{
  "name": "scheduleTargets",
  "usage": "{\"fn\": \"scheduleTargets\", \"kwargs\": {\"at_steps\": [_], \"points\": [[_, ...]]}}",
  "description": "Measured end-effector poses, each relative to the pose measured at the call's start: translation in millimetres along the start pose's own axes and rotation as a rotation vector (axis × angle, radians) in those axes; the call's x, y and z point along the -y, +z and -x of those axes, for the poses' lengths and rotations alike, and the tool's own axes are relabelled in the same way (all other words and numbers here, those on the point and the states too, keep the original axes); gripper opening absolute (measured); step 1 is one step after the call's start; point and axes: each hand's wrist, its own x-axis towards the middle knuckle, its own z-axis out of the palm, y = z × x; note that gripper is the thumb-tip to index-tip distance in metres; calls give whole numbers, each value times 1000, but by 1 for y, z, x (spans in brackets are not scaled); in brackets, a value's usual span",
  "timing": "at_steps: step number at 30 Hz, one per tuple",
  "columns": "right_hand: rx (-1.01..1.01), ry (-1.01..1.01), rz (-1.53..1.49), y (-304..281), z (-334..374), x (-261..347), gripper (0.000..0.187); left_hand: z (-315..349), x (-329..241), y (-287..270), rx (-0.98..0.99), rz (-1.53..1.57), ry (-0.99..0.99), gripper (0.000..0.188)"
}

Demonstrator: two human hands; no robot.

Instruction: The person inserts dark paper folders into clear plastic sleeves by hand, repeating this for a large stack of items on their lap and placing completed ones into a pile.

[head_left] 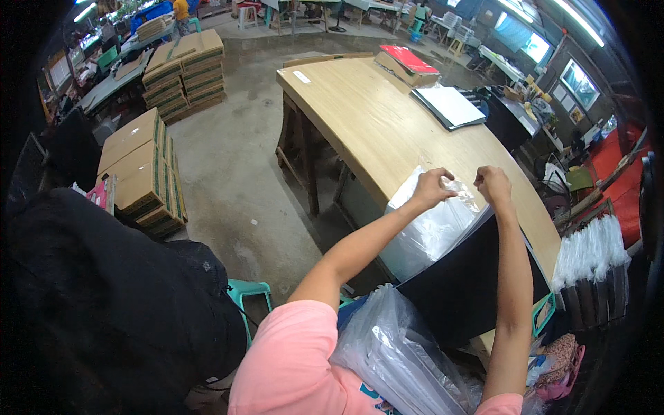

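Over the near edge of the wooden table, my left hand [436, 188] curls its thumb and fingers together at the top of a clear plastic bag [427, 225]. My right hand [493, 185] is closed just to the right, with its fingertips pressed together; what it pinches, if anything, is too small to make out. Below both hands, a large flat black panel [456, 280] slants from the table edge toward my body, beside the plastic bag. More clear plastic sleeves [394, 339] lie in a bundle across my lap.
The table [346, 90] bears a white sheet on dark folders [453, 107] and a red-topped box [409, 63]. Stacked cartons [135, 162] stand at left, near a teal stool [249, 290] and a person in black [111, 297]. Plastic-wrapped dark pieces [591, 259] hang at right.
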Motion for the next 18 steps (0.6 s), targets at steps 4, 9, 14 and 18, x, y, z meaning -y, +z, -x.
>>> {"fn": "scheduleTargets", "kwargs": {"at_steps": [4,9,14,18], "points": [[118,-178,-283,-6,-12,-21,10,-2,20,0,87,178,-61,44],[317,-197,-170,3,-14,26,9,-14,-6,-5,118,308,-76,38],[146,-63,-233,5,-10,9,6,-11,-1,-7,75,123,-98,34],[42,-138,-197,7,-6,5,7,-16,1,6,126,264,-32,24]]}}
